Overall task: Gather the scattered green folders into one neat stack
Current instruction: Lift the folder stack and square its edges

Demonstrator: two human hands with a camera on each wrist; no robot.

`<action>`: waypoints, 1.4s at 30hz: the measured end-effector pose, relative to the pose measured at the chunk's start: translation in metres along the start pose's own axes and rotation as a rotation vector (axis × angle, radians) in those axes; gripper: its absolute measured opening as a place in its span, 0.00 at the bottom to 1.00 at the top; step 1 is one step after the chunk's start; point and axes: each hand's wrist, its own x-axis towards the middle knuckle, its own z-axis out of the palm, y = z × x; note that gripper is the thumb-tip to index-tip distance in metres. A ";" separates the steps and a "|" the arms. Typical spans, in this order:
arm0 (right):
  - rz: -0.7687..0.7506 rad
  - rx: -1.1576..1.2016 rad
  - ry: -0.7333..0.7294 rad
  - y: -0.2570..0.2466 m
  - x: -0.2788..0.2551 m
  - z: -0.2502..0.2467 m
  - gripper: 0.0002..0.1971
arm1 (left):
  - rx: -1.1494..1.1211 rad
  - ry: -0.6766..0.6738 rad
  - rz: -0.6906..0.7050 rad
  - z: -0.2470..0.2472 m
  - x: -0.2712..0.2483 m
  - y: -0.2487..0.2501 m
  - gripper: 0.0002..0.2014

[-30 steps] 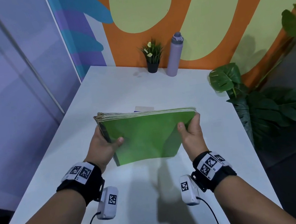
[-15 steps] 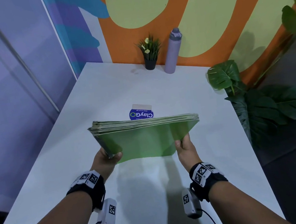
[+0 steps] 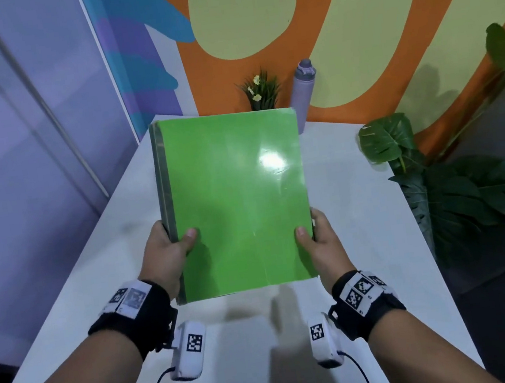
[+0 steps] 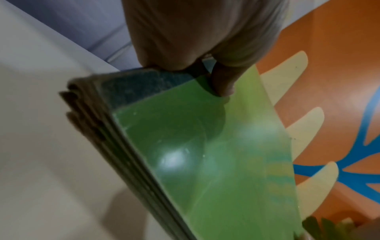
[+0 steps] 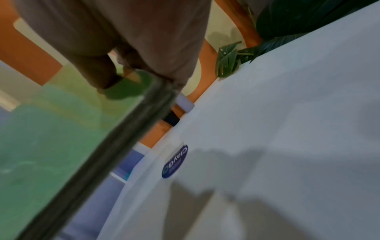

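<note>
Now both hands grip folder stack, thumbs on top.

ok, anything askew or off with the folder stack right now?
Slightly. The stack of glossy green folders, gripped by the left hand and right hand above the white table, is not yet flush: in the left wrist view its spine-side edges fan out in uneven steps. No damage shows.

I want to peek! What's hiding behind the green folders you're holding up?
Behind the folders, the plant's leaves and the bottle's top poke out. The right wrist view shows a blue sticker on the table. The plant's pot is covered.
</note>
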 end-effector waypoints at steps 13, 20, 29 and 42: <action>0.232 0.278 0.177 -0.002 0.026 0.022 0.21 | -0.688 -0.250 -0.229 -0.018 -0.015 -0.004 0.37; 0.198 0.423 0.138 -0.024 0.041 0.039 0.19 | -0.912 -0.309 -0.266 0.006 -0.020 -0.007 0.45; 0.166 0.298 0.131 -0.014 0.055 0.076 0.21 | -0.930 -0.266 -0.393 0.019 0.015 -0.008 0.20; 0.045 -0.394 -0.079 0.009 0.075 0.075 0.21 | -0.840 -0.023 -0.532 0.000 0.067 -0.016 0.17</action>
